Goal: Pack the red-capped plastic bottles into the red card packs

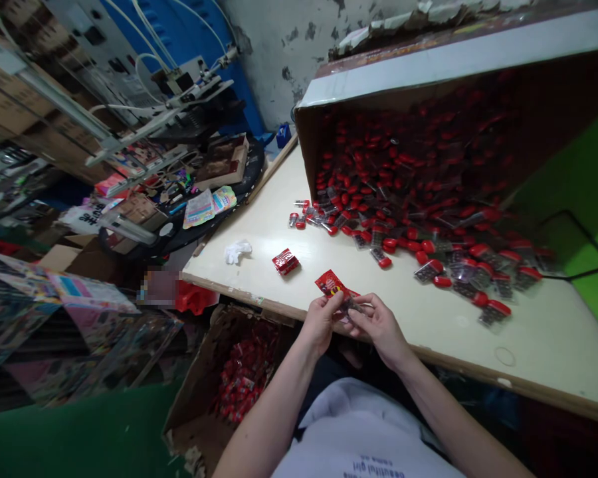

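Observation:
At the near edge of the table, my left hand [319, 324] pinches a red printed packet [330, 281] between thumb and fingers. My right hand [383, 330] meets it from the other side, its fingers closed on a small clear container with dark contents [351, 307]. The container lies against the packet; its cap end is hidden by my fingers. A little stack of red packets [285, 262] sits on the table beyond my left hand. Many small clear containers with red caps [428, 269] lie loose to the right.
A large cardboard box [403, 83] lies on its side on the table [403, 292], spilling red-capped containers. Below the table's front edge, an open carton [192, 398] holds red packets. Crumpled white tissue [238, 251] and a rubber band [505, 356] lie on top. A machine [179, 86] stands left.

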